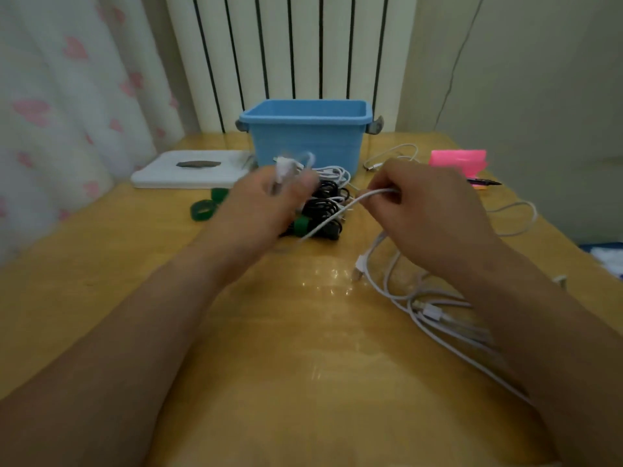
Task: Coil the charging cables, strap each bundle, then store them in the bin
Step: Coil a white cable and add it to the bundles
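**Item: white charging cable point(340, 212).** One straight length ran on a diagonal, from high on the right, near the bin, down to the left toward the person. Its upper end was pinched in the curled fingers of the right hand point(428, 210). Its lower end passed under the left hand point(266, 203).

**Left hand.** It was blurred, with fingers closed on a white plug end point(286, 166) that pointed up and away. Whether this plug belonged to the same cable could not be told.

**Hands.** They were held apart above the wooden table point(303, 348), with the diagonal length between them.

**Container: blue bin point(305, 143).** It stood upright at the far side of the table, behind both hands. Only its inner far wall showed, so its contents could not be told.

**In front of the bin, between the hands.**
- Black coiled bundles point(323, 193), one wrapped with a green strap point(301, 225).
- A white coiled bundle point(332, 173) behind them.

**Right of the table.** Loose white cables point(421, 305) trailed under the right forearm.

**Other.**
- Spare green straps point(204, 210), left of the left hand.
- A white lid point(161, 175) lying flat beyond them.
- A pink holder point(458, 160) and a black pen point(485, 182), far right.
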Demonstrator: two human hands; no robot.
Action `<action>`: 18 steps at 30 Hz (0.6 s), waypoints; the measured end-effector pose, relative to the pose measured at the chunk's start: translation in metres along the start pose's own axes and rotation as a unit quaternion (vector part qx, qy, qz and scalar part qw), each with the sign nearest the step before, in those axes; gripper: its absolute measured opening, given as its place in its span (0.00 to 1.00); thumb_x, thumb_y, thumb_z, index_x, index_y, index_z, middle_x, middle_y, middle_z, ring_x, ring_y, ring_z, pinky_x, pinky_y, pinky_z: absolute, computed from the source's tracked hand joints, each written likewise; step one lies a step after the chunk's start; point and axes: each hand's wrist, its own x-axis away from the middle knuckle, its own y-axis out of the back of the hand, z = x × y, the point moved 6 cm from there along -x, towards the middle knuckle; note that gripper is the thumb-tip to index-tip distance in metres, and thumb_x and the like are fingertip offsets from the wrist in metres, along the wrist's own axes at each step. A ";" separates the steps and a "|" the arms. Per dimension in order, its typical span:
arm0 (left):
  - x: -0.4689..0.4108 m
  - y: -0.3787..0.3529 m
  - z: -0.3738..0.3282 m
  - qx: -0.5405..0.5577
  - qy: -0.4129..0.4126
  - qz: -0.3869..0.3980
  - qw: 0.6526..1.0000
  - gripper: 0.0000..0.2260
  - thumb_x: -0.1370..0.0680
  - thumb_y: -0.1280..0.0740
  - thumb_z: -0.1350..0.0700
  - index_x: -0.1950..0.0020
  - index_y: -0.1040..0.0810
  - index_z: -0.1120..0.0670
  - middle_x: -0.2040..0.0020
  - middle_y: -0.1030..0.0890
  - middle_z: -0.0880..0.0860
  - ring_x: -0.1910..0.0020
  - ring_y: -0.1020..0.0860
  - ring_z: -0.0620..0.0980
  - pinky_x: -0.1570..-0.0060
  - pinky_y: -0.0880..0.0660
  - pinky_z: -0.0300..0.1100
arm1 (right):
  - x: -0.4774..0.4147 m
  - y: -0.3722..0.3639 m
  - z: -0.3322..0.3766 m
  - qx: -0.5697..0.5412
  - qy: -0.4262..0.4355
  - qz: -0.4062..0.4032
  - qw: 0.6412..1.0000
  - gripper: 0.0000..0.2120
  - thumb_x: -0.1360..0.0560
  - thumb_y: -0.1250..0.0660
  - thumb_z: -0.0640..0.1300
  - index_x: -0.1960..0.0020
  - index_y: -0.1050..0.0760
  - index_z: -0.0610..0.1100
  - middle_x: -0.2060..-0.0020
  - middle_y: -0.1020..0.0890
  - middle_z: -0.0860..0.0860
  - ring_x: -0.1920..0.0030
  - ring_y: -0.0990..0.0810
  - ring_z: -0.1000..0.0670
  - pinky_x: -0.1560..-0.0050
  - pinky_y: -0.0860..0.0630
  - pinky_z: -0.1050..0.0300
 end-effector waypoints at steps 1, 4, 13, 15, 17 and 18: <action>0.003 -0.011 -0.002 -0.062 -0.013 0.034 0.997 0.14 0.19 0.34 0.34 0.52 0.22 0.43 0.62 0.20 0.42 0.66 0.23 0.37 0.63 0.28 0.39 | 0.000 -0.001 0.000 -0.033 -0.015 -0.007 0.999 0.04 0.20 0.30 0.54 0.51 0.19 0.55 0.63 0.18 0.57 0.60 0.21 0.55 0.60 0.25 0.53; 0.008 -0.036 -0.005 -0.121 -0.046 0.104 0.986 0.11 0.19 0.30 0.38 0.49 0.20 0.44 0.60 0.18 0.35 0.65 0.23 0.33 0.67 0.30 0.29 | 0.002 -0.002 0.003 -0.106 -0.026 -0.027 0.994 0.03 0.23 0.29 0.48 0.49 0.20 0.54 0.65 0.22 0.57 0.62 0.22 0.55 0.59 0.23 0.50; 0.010 -0.040 -0.006 -0.042 -0.072 0.111 0.990 0.18 0.12 0.39 0.46 0.53 0.22 0.57 0.67 0.23 0.52 0.66 0.23 0.50 0.65 0.25 0.34 | 0.003 -0.002 0.010 -0.152 -0.001 -0.032 0.988 0.05 0.23 0.29 0.44 0.48 0.20 0.51 0.66 0.21 0.55 0.63 0.22 0.54 0.61 0.24 0.52; 0.011 -0.042 -0.007 0.011 -0.065 0.123 0.990 0.15 0.12 0.38 0.48 0.53 0.24 0.55 0.68 0.26 0.51 0.68 0.26 0.51 0.66 0.25 0.39 | 0.003 -0.001 0.010 -0.154 0.004 -0.029 0.988 0.05 0.22 0.29 0.42 0.49 0.20 0.51 0.66 0.20 0.55 0.62 0.21 0.54 0.61 0.25 0.55; 0.013 -0.044 -0.007 0.016 -0.065 0.125 0.990 0.13 0.12 0.36 0.47 0.54 0.25 0.51 0.68 0.28 0.51 0.70 0.30 0.48 0.69 0.29 0.42 | 0.003 -0.002 0.012 -0.161 0.011 -0.019 0.987 0.06 0.22 0.31 0.40 0.48 0.20 0.51 0.64 0.19 0.55 0.61 0.21 0.54 0.61 0.25 0.57; 0.014 -0.045 -0.006 0.018 -0.060 0.124 0.990 0.14 0.12 0.36 0.46 0.55 0.25 0.50 0.68 0.29 0.52 0.70 0.32 0.49 0.70 0.32 0.44 | 0.003 -0.002 0.013 -0.166 0.017 -0.014 0.986 0.07 0.22 0.31 0.40 0.48 0.20 0.50 0.63 0.19 0.55 0.60 0.20 0.53 0.61 0.25 0.57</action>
